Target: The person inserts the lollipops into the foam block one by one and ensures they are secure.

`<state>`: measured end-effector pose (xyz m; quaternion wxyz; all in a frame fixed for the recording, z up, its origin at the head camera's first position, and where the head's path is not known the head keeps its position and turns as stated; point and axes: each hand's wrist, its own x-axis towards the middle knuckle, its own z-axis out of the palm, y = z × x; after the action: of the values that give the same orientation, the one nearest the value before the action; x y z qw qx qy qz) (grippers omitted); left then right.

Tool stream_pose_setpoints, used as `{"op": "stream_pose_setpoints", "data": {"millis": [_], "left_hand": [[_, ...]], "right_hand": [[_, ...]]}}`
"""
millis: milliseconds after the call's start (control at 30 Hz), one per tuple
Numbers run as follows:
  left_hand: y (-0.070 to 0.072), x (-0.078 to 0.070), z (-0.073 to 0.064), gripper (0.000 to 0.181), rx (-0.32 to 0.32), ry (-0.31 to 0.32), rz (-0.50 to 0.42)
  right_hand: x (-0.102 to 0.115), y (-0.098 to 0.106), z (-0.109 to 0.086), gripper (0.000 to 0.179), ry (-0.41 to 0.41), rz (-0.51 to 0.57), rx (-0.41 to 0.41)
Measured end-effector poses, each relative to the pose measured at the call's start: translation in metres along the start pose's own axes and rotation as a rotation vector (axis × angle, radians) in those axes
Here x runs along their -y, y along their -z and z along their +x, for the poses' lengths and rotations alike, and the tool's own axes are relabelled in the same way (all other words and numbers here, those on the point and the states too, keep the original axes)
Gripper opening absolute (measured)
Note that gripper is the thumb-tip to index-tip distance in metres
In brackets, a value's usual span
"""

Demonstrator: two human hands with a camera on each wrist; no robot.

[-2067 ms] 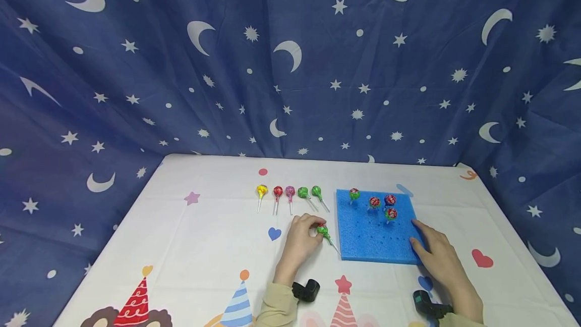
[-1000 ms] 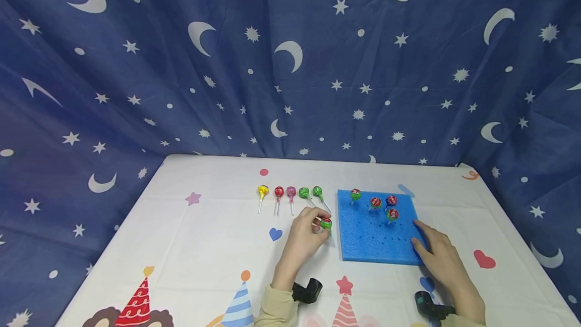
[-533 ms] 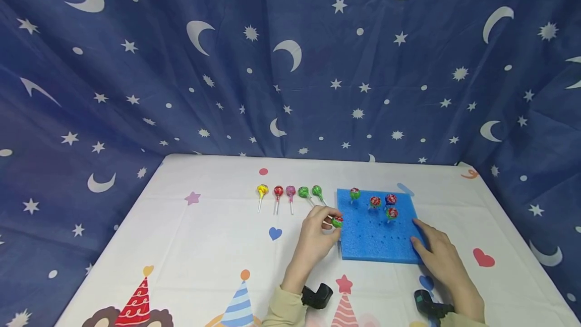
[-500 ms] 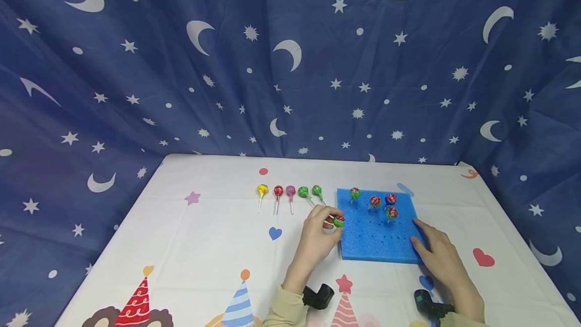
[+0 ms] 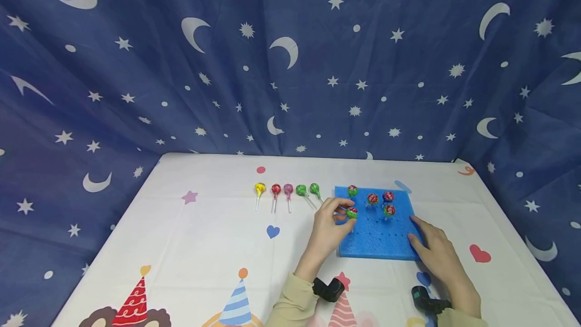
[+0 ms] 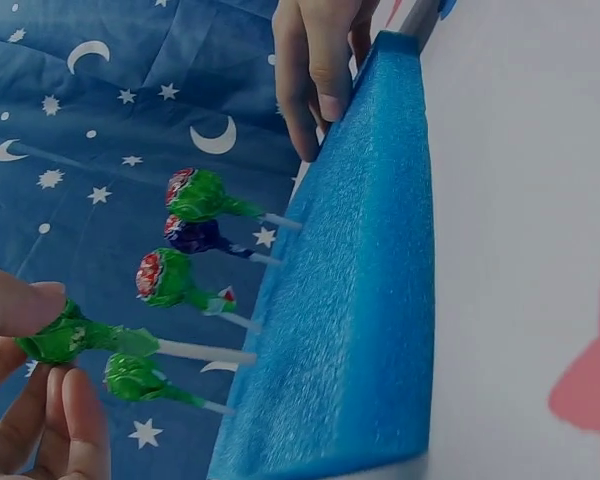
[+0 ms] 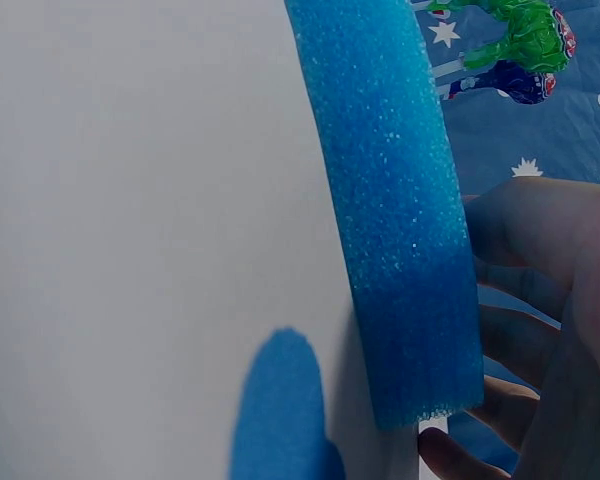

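Note:
My left hand (image 5: pixel 328 227) pinches the wrapped head of a green lollipop (image 5: pixel 351 213) between thumb and fingers, over the left part of a blue foam board (image 5: pixel 379 247). In the left wrist view its white stick (image 6: pixel 205 352) points at the board's face, the tip at or very near the surface; whether it is in a hole I cannot tell. Several lollipops stand in the board, among them a green one (image 5: pixel 352 191), a red-topped one (image 5: pixel 372 199) and a dark blue one (image 5: pixel 388 196). My right hand (image 5: pixel 438 254) rests against the board's right edge with fingers extended.
Left of the board, a row of loose lollipops lies on the white patterned tablecloth (image 5: pixel 204 236): yellow (image 5: pixel 259 188), red (image 5: pixel 276 189), purple (image 5: pixel 288 189) and two green ones (image 5: pixel 301 190). A blue star-and-moon curtain (image 5: pixel 290 90) hangs behind the table.
My left hand has lifted the green lollipop from beside the board, turned it upright and carried it right, over the board's left part. The right hand has stayed at the board's edge.

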<state>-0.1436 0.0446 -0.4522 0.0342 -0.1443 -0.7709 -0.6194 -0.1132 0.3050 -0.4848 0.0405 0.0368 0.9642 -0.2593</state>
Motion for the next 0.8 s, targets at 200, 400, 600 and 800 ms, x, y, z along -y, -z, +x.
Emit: {"op": "stream_pose_setpoints", "data": {"millis": [200, 400, 600, 800], "left_hand": [[-0.007, 0.001, 0.009, 0.031, 0.007, 0.021, -0.014], [-0.016, 0.004, 0.015, 0.03, 0.018, 0.034, -0.016], [-0.023, 0.002, 0.021, 0.028, 0.028, 0.025, -0.023], [-0.029, 0.003, 0.028, 0.029, 0.032, -0.001, 0.0]], "right_hand": [[0.0, 0.0, 0.001, 0.065, 0.005, -0.004, -0.003], [0.0, 0.0, 0.0, 0.066, -0.003, -0.005, 0.004], [0.0, 0.0, 0.001, 0.067, -0.008, -0.006, 0.009], [-0.001, -0.001, 0.002, 0.067, -0.017, -0.006, 0.015]]}}
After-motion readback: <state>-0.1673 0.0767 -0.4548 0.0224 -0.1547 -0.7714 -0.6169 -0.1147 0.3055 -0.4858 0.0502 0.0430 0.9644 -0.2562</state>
